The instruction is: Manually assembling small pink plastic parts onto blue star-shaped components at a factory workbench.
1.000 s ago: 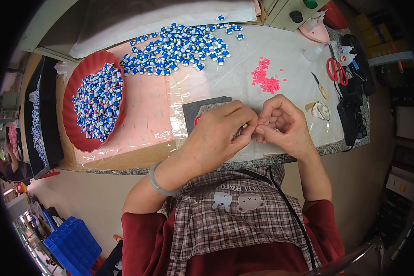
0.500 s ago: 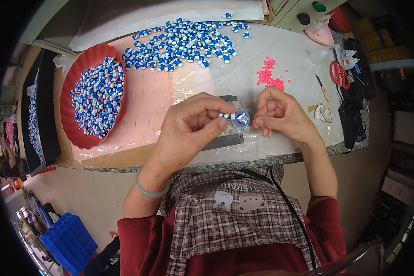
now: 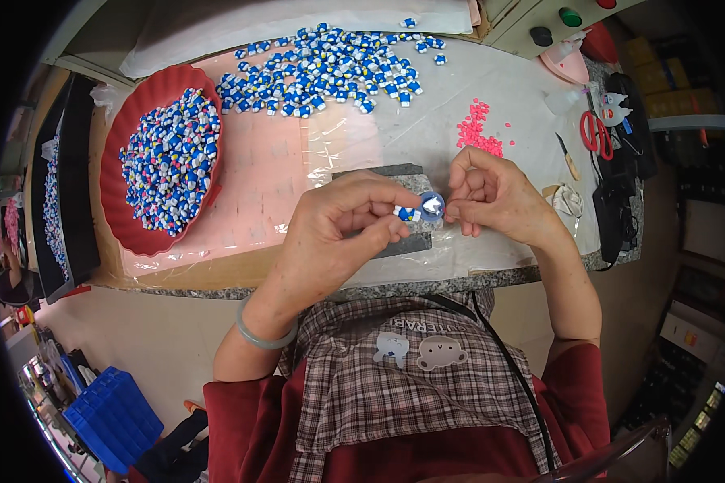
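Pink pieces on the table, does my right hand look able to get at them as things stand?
Probably yes: the pink pieces lie just beyond the right hand on the white sheet, and nothing visible stands between them.

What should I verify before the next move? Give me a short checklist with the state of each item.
1. Blue-white piece between the left hand's thumb and index finger: ok.
2. Right hand close beside the blue disc: ok.
3. Something pinched in the right hand: cannot tell; too small or hidden at the fingertips.
4. Pink bits in view beyond the right hand: ok.
5. Scissors and knife apart from both hands: ok.
6. Red bowl apart from the left hand: ok.
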`<state>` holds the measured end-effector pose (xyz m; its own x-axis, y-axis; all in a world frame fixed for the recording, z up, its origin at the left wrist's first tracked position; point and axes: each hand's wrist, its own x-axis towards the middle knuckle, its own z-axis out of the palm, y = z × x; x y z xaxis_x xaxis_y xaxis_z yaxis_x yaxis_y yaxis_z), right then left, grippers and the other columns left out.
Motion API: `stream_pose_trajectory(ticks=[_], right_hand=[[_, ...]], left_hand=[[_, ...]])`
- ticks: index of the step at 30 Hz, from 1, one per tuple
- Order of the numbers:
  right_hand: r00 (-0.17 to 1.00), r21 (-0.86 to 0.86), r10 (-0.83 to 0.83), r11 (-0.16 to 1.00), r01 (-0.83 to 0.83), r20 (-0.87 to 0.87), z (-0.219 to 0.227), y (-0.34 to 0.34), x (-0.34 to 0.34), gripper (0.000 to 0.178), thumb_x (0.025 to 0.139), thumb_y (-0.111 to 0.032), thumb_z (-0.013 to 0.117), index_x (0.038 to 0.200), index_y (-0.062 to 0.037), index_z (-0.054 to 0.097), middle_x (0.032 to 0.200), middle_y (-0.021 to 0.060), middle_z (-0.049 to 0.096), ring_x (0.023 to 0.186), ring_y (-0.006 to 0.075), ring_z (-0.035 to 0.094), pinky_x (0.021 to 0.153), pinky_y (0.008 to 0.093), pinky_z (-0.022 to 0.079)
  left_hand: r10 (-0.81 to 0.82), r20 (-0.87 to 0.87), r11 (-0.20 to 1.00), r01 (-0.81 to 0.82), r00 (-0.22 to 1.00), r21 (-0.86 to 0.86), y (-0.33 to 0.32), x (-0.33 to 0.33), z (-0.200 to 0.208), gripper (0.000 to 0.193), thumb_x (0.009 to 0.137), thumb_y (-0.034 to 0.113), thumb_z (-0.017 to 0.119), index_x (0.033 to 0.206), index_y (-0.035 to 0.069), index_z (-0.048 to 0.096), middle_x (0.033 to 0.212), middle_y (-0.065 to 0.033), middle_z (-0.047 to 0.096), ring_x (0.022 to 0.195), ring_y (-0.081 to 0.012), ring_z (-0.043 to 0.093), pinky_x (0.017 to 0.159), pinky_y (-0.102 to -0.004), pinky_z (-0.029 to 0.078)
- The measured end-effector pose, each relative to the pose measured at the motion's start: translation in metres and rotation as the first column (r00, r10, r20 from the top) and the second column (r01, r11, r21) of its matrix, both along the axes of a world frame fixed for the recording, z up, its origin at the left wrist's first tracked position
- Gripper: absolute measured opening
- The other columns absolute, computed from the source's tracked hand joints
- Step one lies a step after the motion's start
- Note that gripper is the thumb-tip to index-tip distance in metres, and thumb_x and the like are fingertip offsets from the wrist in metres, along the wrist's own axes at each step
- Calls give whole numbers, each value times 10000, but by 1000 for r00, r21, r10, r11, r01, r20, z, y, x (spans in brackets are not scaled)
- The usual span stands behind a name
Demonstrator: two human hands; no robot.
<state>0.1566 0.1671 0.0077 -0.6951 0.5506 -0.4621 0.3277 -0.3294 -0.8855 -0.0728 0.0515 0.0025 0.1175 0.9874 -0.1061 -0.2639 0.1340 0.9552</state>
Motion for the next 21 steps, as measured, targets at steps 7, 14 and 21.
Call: stream_pose_trajectory(ticks=[7, 14, 21], right_hand=[[999, 56, -3, 998, 0, 43, 11, -4, -1, 265, 850, 55, 685, 995, -50, 489, 791, 75, 685, 603, 79, 621, 525, 209, 493], [983, 28, -99, 994, 104, -154, 27, -21, -4, 271, 863, 44, 696, 1015, -37, 488, 824, 105, 693, 617, 94, 630, 526, 221, 503], [971, 47, -141, 987, 153, -193, 27, -28, -6, 260, 874, 47, 684, 1021, -39, 488, 838, 104, 693, 632, 99, 634, 543, 224, 512]], left_hand=[[21, 19, 997, -20, 1000, -76, 0, 6, 5, 234, 916, -73, 627, 1150, -76, 636, 1085, -110, 670, 936, -134, 671, 818, -248, 556], [32, 54, 999, -30, 998, -36, 1, 18, 1, 235, 916, -63, 647, 1150, -78, 626, 1072, -111, 678, 946, -144, 676, 864, -261, 567], [35, -190, 995, -15, 981, 102, 2, 24, -1, 199, 892, -78, 663, 1092, -77, 656, 1090, -117, 646, 997, -169, 662, 873, -279, 577]])
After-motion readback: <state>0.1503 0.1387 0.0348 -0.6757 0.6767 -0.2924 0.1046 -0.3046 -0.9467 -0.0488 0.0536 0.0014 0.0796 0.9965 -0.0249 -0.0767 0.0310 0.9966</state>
